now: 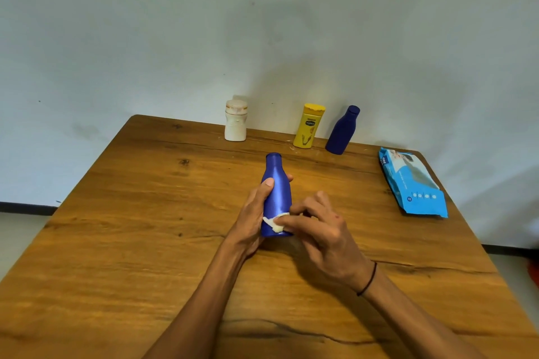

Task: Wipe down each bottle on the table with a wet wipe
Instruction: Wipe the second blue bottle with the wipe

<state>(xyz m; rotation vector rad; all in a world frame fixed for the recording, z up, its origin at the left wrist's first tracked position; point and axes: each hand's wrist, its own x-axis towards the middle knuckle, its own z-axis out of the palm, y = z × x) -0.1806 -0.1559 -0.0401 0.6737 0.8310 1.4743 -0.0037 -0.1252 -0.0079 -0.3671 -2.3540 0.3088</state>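
A blue bottle (pixel 277 189) stands at the middle of the wooden table (pixel 145 213), gripped from the left by my left hand (pixel 252 221), thumb on its shoulder. My right hand (pixel 318 227) presses a small white wet wipe (pixel 275 222) against the bottle's lower part with its fingertips. Along the far edge by the wall stand a white bottle (pixel 235 121), a yellow bottle (pixel 308 126) and a dark blue bottle (pixel 343 131).
A blue pack of wet wipes (pixel 414 183) lies flat near the table's right edge. A pale wall rises just behind the far edge. Floor shows past the left and right sides of the table.
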